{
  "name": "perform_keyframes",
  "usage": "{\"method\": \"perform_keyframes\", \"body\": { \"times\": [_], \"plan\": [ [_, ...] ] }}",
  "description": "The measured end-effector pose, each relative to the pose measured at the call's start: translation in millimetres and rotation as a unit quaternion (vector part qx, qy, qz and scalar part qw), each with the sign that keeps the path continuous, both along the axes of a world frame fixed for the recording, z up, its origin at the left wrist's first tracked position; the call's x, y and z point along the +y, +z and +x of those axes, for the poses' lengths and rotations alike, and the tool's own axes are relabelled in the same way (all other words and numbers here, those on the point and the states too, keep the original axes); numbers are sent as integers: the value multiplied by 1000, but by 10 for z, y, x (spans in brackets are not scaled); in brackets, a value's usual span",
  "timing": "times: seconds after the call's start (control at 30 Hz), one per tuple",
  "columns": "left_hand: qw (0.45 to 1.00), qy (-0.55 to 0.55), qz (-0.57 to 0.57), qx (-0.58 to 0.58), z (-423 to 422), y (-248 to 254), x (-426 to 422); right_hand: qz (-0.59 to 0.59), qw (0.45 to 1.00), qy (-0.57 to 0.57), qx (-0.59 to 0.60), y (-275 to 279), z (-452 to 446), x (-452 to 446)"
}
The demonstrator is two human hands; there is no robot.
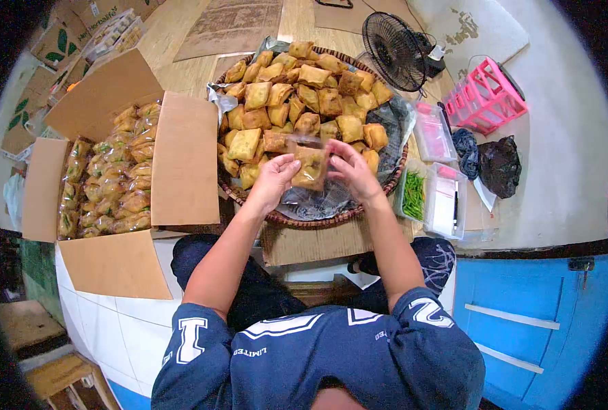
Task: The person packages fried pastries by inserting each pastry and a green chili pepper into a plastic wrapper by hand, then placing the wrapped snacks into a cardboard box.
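A square golden fried pastry in a clear plastic bag is held above the near side of a big round woven basket. My left hand grips the bag's left edge between thumb and fingers. At the bag's right edge, the bent fingers of my right hand pinch the plastic near its top corner. Behind the hands, many loose fried pastries are heaped in the basket, which is lined with printed paper.
An open cardboard box of bagged pastries stands left. To the right are a clear tub of green chillies, a tub with white packets, a pink basket and a black bag. A black fan stands behind.
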State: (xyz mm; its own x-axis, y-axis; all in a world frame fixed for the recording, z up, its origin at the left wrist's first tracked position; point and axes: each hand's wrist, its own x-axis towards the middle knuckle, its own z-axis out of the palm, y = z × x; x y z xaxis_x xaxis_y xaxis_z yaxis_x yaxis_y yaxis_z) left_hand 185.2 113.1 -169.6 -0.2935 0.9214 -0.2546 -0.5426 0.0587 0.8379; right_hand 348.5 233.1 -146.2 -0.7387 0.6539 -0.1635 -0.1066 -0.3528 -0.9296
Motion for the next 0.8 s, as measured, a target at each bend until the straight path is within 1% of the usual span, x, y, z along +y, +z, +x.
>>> {"method": "perform_keyframes", "body": {
  "times": [0.07,0.1,0.17,0.23,0.3,0.33,0.4,0.47,0.53,0.6,0.63,0.67,0.7,0.73,0.8],
  "plan": [
    [1000,-17,-9,-7,50,8,-8,12,998,20,49,59,-55,43],
    [999,-32,-19,-13,70,43,-16,12,998,21,50,0,-72,122],
    [999,-37,-29,1,72,89,-20,208,974,77,50,-181,-82,285],
    [998,-43,-39,12,66,70,-16,200,975,78,48,-64,-93,233],
    [998,-66,10,3,48,51,-10,190,978,77,44,14,-76,201],
    [998,-67,8,3,60,70,-15,180,979,91,24,31,-69,205],
    [995,-58,-1,79,85,142,-32,168,980,105,4,23,-64,220],
    [995,-58,-5,75,99,191,-38,188,973,133,-8,-9,-70,231],
    [996,-60,-9,71,106,153,-31,177,975,131,-5,-40,-88,211],
    [995,-10,-31,96,106,20,3,166,978,126,-2,-31,-105,151],
    [995,-16,-30,95,110,7,9,172,978,114,-31,34,-109,73],
    [996,0,-33,81,114,-6,3,177,977,102,-60,66,-116,15],
    [997,18,-37,67,111,-18,-5,199,974,94,-59,35,-141,-18],
    [997,13,-35,67,102,-27,-13,249,962,89,-68,22,-136,-39],
    [998,8,-56,4,67,-46,-34,236,966,81,-60,0,-137,-110]
  ]
}}
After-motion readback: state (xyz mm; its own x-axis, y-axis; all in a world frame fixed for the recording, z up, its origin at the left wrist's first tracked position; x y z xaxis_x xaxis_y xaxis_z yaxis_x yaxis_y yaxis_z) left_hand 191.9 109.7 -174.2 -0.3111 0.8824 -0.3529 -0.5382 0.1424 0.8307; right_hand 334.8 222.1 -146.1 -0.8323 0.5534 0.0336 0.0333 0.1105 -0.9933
